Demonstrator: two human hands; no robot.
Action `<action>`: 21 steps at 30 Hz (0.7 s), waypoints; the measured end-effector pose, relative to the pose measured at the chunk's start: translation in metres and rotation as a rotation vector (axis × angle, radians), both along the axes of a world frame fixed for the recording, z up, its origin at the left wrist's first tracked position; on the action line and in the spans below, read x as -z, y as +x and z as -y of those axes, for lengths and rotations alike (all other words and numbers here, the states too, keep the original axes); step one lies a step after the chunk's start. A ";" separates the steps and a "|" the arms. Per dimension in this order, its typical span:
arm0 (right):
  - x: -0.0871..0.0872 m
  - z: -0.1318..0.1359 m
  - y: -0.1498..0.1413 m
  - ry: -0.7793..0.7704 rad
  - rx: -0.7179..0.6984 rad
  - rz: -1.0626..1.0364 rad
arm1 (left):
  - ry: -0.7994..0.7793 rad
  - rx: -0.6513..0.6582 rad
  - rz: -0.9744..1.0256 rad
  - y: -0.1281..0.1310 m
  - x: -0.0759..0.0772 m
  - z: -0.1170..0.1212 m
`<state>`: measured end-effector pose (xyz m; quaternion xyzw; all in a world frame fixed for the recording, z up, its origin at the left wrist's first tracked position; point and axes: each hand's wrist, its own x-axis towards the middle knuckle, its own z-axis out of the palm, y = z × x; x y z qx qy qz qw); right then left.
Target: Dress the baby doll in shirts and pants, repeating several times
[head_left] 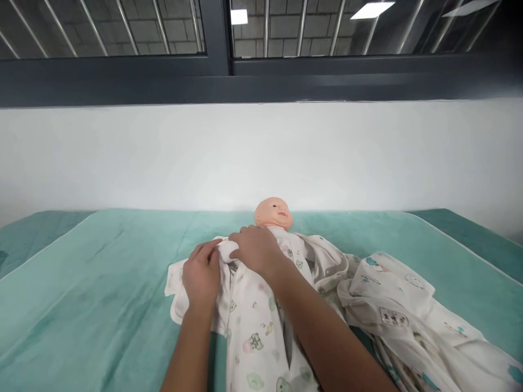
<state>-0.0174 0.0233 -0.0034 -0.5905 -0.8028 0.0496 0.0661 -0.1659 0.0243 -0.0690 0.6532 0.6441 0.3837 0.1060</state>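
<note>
Left hand [202, 275] pinching white cloth [229, 250]; right hand [259, 247] bent over the doll [273, 212], its grip impossible to tell! The doll lies mid-sheet [122, 283], arms hidden, printed suit [255, 326] cut off at the near edge.

A dark window frame [122, 81] spans the top, metal bars [302, 27] in its panes, 3 light panels [371, 10] shining, white wall [261, 152] filling mid-frame!
</note>
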 end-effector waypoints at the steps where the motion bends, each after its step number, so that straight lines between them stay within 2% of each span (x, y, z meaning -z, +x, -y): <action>1: -0.001 0.000 0.003 -0.007 0.002 -0.004 | 0.004 -0.004 0.024 0.000 0.000 0.001; 5: -0.006 0.001 0.012 0.016 0.014 -0.038 | -0.030 -0.041 0.133 -0.005 -0.002 0.003; 9: -0.012 0.007 0.029 0.038 0.078 -0.136 | -0.134 -0.083 0.248 -0.011 -0.003 0.002; 15: -0.024 0.018 0.050 0.053 0.152 -0.233 | -0.294 -0.152 0.120 -0.019 -0.001 -0.003; 16: -0.025 0.018 0.050 0.057 0.160 -0.241 | -0.286 -0.183 0.090 -0.019 0.000 -0.003; 18: -0.025 0.019 0.046 0.080 0.146 -0.224 | -0.151 -0.208 0.013 -0.018 0.001 -0.003; 21: -0.020 0.018 0.034 0.119 0.077 -0.149 | 0.163 -0.044 -0.209 -0.010 0.004 -0.003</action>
